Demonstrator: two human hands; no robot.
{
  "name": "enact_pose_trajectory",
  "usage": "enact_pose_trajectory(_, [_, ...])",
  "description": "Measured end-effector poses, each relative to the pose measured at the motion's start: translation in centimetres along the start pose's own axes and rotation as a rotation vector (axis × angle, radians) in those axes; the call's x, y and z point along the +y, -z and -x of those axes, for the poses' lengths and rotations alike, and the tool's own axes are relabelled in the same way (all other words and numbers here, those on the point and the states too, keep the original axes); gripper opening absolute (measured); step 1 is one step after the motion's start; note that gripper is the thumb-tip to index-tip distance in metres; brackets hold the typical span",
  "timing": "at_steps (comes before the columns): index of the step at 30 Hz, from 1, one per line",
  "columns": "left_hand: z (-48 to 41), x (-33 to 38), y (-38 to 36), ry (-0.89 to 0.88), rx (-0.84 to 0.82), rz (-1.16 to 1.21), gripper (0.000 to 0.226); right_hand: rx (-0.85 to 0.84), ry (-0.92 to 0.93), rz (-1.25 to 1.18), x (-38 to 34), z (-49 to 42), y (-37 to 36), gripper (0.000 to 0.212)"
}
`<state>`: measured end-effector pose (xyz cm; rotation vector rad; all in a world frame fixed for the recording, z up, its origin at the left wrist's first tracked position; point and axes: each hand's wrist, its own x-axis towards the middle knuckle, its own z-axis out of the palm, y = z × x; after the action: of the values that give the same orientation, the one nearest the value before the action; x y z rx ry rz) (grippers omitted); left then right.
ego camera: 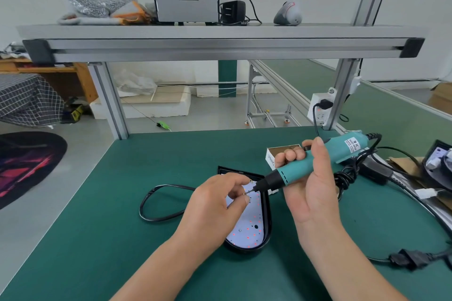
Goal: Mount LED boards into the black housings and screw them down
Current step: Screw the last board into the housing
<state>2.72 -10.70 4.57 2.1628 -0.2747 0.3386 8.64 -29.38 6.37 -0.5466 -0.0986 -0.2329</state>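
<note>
Screwdriver (pixel 293 173) — right hand (pixel 315 193) grips | screw (pixel 245 193) — left hand (pixel 215 203) pinches | LED board (pixel 252 227) in housing (pixel 244 250)

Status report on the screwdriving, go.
Right hand grips teal screwdriver. Left hand pinches screw at bit tip. LED board seated in black housing. Nothing blocking the board.

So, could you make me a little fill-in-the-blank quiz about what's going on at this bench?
1. The right hand grips the screwdriver, while the left hand pinches a small ____ at its tip.
2. The white board dotted with red sits inside a ____ housing.
3. The housing lies on a ____ mat.

Missing words: screw; black; green.
</note>
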Motion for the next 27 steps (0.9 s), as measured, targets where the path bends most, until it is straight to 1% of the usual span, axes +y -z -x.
enact_pose_trajectory(7, [0.0,-0.3,0.2,-0.032,-0.024,0.006,0.041,0.036,0.005,-0.032,-0.3,-0.2,0.0,0.020])
enact_pose_trajectory(9, [0.1,-0.1,0.4,-0.065,-0.034,-0.018,0.047,0.044,0.006,-0.038,-0.4,-0.2,0.0,0.020])
enact_pose_trajectory(11, [-0.1,-0.1,0.8,-0.089,0.006,-0.065,0.051,0.048,0.006,-0.047,-0.5,-0.2,0.0,0.020])
enact_pose_trajectory(12, [-0.4,-0.3,1.0,-0.061,0.053,-0.096,0.052,0.050,0.006,-0.049,-0.5,-0.3,0.0,0.020])
enact_pose_trajectory(14, [-1.1,-0.9,1.8,0.102,0.129,-0.145,0.054,0.049,0.010,-0.048,-0.6,-0.4,0.1,0.020])
enact_pose_trajectory(16, [-1.7,-1.5,2.3,0.294,0.084,-0.186,0.055,0.052,0.026,-0.041,-0.7,-0.6,0.3,0.020])
enact_pose_trajectory(17, [-1.8,-1.7,2.2,0.350,0.036,-0.188,0.058,0.049,0.032,-0.035,-0.6,-0.7,0.4,0.020])
enact_pose_trajectory(19, [-1.6,-1.8,1.7,0.410,-0.054,-0.147,0.064,0.037,0.033,-0.021,-0.5,-0.8,0.6,0.020])
enact_pose_trajectory(20, [-1.4,-1.7,1.4,0.426,-0.090,-0.126,0.062,0.030,0.032,-0.012,-0.4,-0.9,0.7,0.021])
enact_pose_trajectory(23, [-1.3,-1.8,0.5,0.469,-0.146,-0.025,0.029,0.013,0.035,0.020,-0.1,-1.1,0.9,0.020])
enact_pose_trajectory(24, [-1.2,-2.0,0.2,0.484,-0.152,0.020,0.023,0.008,0.038,0.029,0.0,-1.2,1.0,0.019])
enact_pose_trajectory(25, [-1.1,-2.1,0.0,0.496,-0.156,0.062,0.023,0.003,0.041,0.036,0.1,-1.3,1.0,0.018])
enact_pose_trajectory(27, [-0.9,-2.2,-0.4,0.515,-0.166,0.147,0.029,-0.010,0.046,0.053,0.4,-1.5,0.9,0.017])
